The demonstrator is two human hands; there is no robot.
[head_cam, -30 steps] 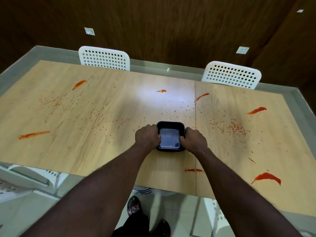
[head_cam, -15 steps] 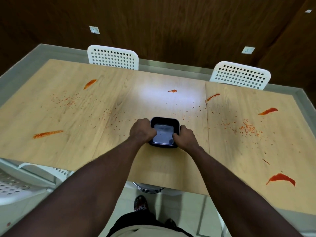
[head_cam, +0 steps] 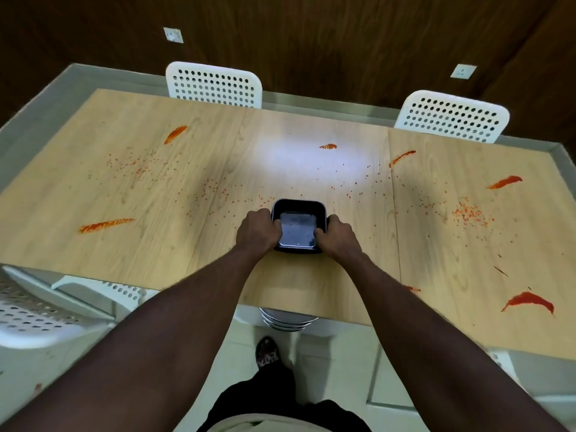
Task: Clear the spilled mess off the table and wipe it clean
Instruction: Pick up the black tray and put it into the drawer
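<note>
A black square container (head_cam: 298, 213) sits on the wooden table (head_cam: 156, 251), near its front middle. My left hand (head_cam: 258, 232) grips its left rim and my right hand (head_cam: 337, 238) grips its right rim. Small red grains (head_cam: 470, 213) lie scattered across the tabletop, densest at the right. Several red sauce smears mark the wood, among them one at the left (head_cam: 104, 225), one at the front right (head_cam: 530, 302) and one at the far left (head_cam: 175, 134).
Two white perforated chairs (head_cam: 215, 84) (head_cam: 452, 116) stand at the table's far side against a dark wood wall. Another white chair (head_cam: 46, 310) is at the near left. My foot (head_cam: 266, 352) shows below the table's front edge.
My view has shifted slightly left and back, and the container with both hands has slid a little to the left on the table. Both grips are unchanged.
</note>
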